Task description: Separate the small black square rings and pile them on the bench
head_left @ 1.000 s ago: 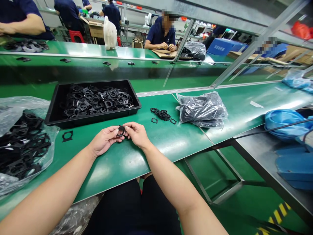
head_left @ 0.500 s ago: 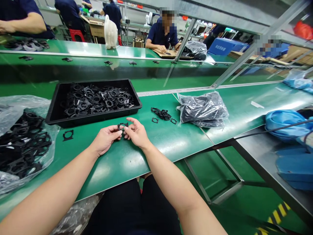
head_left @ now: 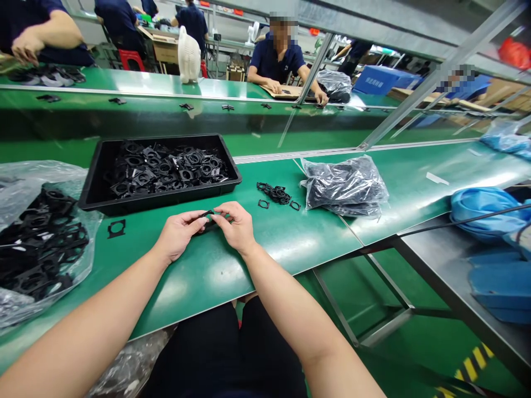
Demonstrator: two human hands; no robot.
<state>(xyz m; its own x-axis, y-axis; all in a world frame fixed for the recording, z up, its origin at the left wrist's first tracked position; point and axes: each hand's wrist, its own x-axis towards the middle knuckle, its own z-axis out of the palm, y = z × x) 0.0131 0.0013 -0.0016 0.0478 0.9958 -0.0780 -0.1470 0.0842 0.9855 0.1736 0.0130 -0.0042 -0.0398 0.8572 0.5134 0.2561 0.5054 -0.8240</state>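
Observation:
Between my hands, above the green worktop (head_left: 265,249), is a small black plastic frame (head_left: 206,213), seen nearly edge-on. My left hand (head_left: 177,232) pinches one end between thumb and fingers. On the other end, the thumb and fingers of my right hand (head_left: 236,225) are closed. A single flat black frame with a round hole (head_left: 116,228) lies left of my hands. Beyond them stands a black tray (head_left: 166,204) heaped with similar frames. To the right lies a small pile of thin black rings (head_left: 276,193).
An open clear bag of black frames (head_left: 45,237) fills the left side. A sealed plastic bag of dark parts (head_left: 344,185) lies at the right. Across a conveyor belt (head_left: 145,119) carrying small black parts, co-workers sit. A metal post (head_left: 315,69) rises ahead.
The black frame has tipped from showing its face to nearly edge-on in my fingers. Across the belt, a co-worker's hand has reached down to the belt's edge. Parts on the belt have shifted slightly right.

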